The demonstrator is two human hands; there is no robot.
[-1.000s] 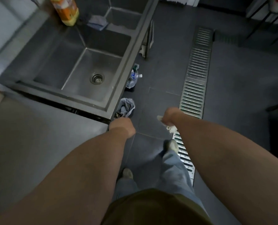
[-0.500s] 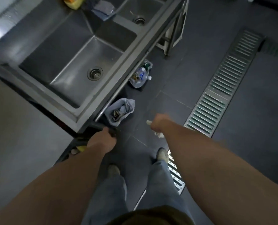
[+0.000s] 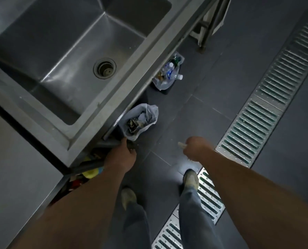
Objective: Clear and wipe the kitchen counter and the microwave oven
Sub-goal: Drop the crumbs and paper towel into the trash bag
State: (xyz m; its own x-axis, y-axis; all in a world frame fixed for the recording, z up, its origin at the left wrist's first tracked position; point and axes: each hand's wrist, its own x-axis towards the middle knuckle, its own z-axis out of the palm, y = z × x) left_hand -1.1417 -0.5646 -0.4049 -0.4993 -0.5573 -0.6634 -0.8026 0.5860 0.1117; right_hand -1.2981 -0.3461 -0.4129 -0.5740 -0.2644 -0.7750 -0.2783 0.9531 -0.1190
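Both hands have dropped lower beside the sink (image 3: 113,97): the left hand (image 3: 120,159) now reaches under its front edge near the bin (image 3: 140,119), whether its fingers grip anything I cannot tell. The right hand (image 3: 194,149) hangs over the floor (image 3: 212,90), clenched around a pale scrap (image 3: 182,145).

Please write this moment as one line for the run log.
left hand: at sink unit's lower edge | right hand: shut on crumpled scrap | lined bin: ahead on floor

Dim, soft blur, wide-angle bending at edges
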